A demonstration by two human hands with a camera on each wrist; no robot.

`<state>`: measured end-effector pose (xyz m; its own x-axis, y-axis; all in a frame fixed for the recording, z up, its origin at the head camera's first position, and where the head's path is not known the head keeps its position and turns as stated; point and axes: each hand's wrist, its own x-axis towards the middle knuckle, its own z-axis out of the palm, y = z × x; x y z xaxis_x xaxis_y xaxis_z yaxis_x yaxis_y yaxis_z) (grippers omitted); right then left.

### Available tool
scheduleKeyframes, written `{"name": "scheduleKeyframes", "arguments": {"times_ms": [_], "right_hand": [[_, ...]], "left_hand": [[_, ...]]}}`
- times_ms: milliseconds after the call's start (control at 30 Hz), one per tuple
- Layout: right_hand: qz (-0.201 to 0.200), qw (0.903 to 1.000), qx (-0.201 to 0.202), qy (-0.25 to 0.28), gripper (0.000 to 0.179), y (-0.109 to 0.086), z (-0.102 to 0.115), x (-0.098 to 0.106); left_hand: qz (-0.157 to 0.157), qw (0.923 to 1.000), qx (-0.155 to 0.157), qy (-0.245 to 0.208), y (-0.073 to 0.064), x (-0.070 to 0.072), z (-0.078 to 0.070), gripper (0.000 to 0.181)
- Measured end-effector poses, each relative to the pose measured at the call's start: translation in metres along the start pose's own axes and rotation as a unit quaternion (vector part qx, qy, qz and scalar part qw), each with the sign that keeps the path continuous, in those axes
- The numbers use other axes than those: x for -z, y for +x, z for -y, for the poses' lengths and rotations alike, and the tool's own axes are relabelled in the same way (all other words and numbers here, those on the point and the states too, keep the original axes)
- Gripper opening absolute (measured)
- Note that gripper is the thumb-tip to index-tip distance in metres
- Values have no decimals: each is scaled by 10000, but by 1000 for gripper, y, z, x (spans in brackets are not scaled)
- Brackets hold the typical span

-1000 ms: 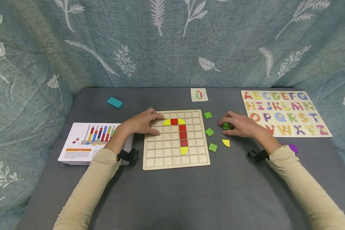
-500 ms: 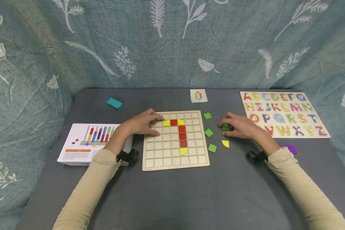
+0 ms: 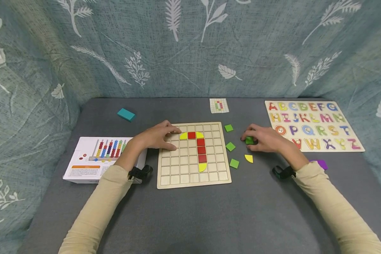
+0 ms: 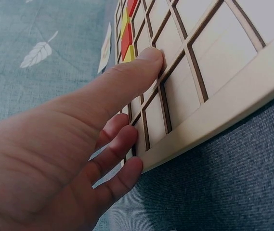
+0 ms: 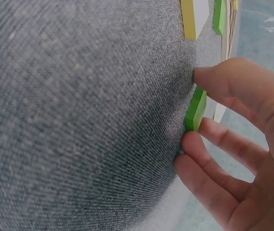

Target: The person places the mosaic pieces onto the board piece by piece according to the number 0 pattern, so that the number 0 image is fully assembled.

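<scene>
My left hand [image 3: 157,135] rests at the left side of the wooden grid board [image 3: 174,180]. In the left wrist view the thumb [image 4: 149,57] lies on the board's squares, while the other fingertips are near its edge. Several red square tiles [image 3: 202,150] and yellow quarter-round tiles [image 3: 203,167] sit in the grid. On the right, my right hand [image 3: 262,138] rests on the table with fingers loosely bent about a green square tile [image 5: 195,111]. That tile lies on the table between thumb and fingertips.
Between board and right hand lie three green tiles [image 3: 230,146] and a yellow quarter-round tile [image 3: 249,158]. A small pattern card [image 3: 219,106] is behind them. An alphabet board [image 3: 315,126], purple piece [image 3: 322,164], teal block [image 3: 126,114] and abacus box [image 3: 85,155] stand around.
</scene>
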<state>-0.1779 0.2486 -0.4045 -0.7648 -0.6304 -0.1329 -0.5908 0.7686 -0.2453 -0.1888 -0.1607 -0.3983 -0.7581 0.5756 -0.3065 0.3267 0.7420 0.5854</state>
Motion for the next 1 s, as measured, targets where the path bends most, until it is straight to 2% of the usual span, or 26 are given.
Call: {"name": "scheduleKeyframes", "arguments": {"times_ms": [600,1000], "right_hand": [[-106,9999,68,-106,25,0,1,0],[-27,9999,27,-129,24,1,3,3]], "left_hand": [[-4,10000,51,-77,-2,0,-3,62],[-1,10000,71,5,-1,1,-3,62]]}}
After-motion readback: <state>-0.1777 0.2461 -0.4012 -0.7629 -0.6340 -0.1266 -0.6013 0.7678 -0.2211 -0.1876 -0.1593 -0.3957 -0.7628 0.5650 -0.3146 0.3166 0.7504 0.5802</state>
